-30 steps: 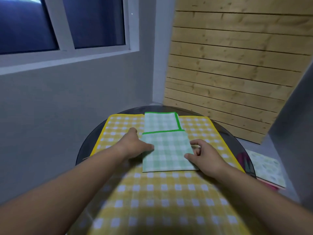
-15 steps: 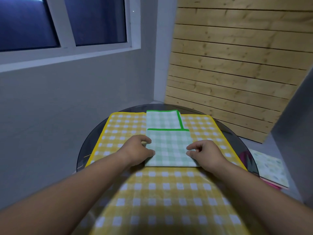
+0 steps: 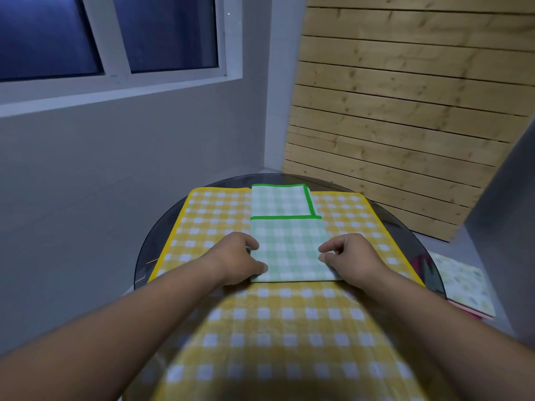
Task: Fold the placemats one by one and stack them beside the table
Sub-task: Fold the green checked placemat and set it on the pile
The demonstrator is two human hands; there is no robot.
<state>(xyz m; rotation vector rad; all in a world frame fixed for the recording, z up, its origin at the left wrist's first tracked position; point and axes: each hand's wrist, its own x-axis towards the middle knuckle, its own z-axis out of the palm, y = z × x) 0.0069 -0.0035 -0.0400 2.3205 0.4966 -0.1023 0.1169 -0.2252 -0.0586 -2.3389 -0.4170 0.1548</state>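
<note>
Head view: my left hand (image 3: 236,257) and right hand (image 3: 351,257) pinch the folded green placemat (image 3: 289,247) by its sides, centre frame, atop the yellow placemat (image 3: 208,215) on the desk (image 3: 405,235).

Both bare forearms reach from the lower corners toward the centre of the frame. The left hand (image 3: 236,257) and right hand (image 3: 353,259) sit level, knuckles up, fingers curled, each pinching a side edge of the green placemat (image 3: 289,247).

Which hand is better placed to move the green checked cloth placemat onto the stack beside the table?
Probably the right hand: like the left hand, it grips the green checked cloth placemat, but the pale patterned stack lies on its side.
</note>
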